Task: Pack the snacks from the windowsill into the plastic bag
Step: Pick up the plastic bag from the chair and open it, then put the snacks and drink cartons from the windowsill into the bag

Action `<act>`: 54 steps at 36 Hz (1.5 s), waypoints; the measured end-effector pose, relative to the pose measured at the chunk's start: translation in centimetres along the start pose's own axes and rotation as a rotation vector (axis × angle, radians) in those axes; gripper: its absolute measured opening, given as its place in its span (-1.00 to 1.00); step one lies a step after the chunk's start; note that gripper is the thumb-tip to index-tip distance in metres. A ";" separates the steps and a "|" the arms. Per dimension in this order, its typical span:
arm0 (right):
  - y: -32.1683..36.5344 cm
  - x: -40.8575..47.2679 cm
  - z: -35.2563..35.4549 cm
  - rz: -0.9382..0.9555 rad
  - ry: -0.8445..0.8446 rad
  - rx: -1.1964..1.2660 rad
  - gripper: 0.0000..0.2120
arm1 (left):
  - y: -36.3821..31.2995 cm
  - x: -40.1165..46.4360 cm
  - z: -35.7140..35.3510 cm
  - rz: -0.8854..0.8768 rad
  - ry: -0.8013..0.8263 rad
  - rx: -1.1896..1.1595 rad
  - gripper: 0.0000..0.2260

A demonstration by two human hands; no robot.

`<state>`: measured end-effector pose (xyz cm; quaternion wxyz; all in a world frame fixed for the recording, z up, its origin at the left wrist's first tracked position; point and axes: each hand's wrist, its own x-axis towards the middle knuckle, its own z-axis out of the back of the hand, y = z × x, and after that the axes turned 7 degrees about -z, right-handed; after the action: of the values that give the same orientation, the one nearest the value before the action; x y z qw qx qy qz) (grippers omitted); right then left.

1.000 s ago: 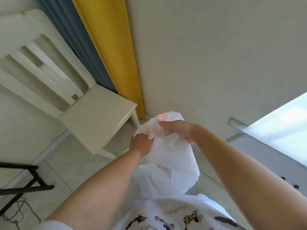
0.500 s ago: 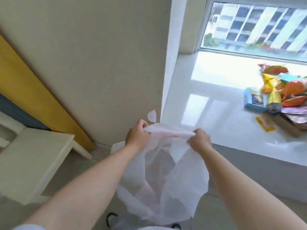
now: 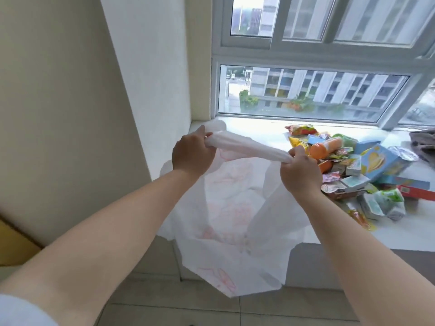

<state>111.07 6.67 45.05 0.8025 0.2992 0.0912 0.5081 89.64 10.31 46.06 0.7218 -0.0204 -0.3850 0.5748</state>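
Observation:
A thin white plastic bag (image 3: 235, 231) with faded red print hangs in front of me, over the edge of the white windowsill (image 3: 256, 135). My left hand (image 3: 191, 152) grips the left end of its bunched top edge. My right hand (image 3: 297, 170) grips the right end, and the edge is stretched tight between them. A heap of colourful snack packets and boxes (image 3: 353, 168) lies on the sill just right of my right hand, with a blue box (image 3: 379, 161) near its middle.
A large window (image 3: 306, 90) stands behind the sill. A beige wall (image 3: 70, 102) rises on the left with a yellow curtain (image 3: 14, 245) at its foot. Grey cloth (image 3: 423, 143) lies at the sill's far right. Tiled floor (image 3: 188, 302) is below.
My view has swung right and up from the chair and curtain to the window. My hands have moved apart and stretched the bag's top edge, now raised in front of the sill.

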 end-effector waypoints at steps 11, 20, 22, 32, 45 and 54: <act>-5.0 7.5 -3.9 -0.152 0.030 -0.098 -0.82 | -0.1 6.1 -10.0 -0.156 0.122 0.099 -0.77; -8.0 14.5 -10.0 -0.358 0.114 -0.186 -0.77 | 2.5 11.1 -19.2 -0.238 0.244 0.124 -0.83; -8.3 16.4 -10.3 -0.387 0.085 -0.165 -0.76 | 2.6 12.9 -20.6 -0.244 0.222 0.096 -0.87; -13.1 21.5 -13.1 -0.409 0.051 -0.048 -0.59 | 4.2 16.5 -31.3 -0.537 0.214 0.176 -0.64; -22.4 26.8 -18.1 0.076 0.717 -0.497 -0.48 | 3.2 15.4 -41.6 -0.006 1.081 0.636 -0.42; -29.1 33.6 -14.6 0.185 0.242 -0.334 -0.77 | -7.3 13.9 -47.2 -0.372 0.495 0.192 -0.47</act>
<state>142.29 32.72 21.94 0.7740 0.1063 0.0733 0.6199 123.53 39.10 23.74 0.8847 -0.0207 -0.1389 0.4445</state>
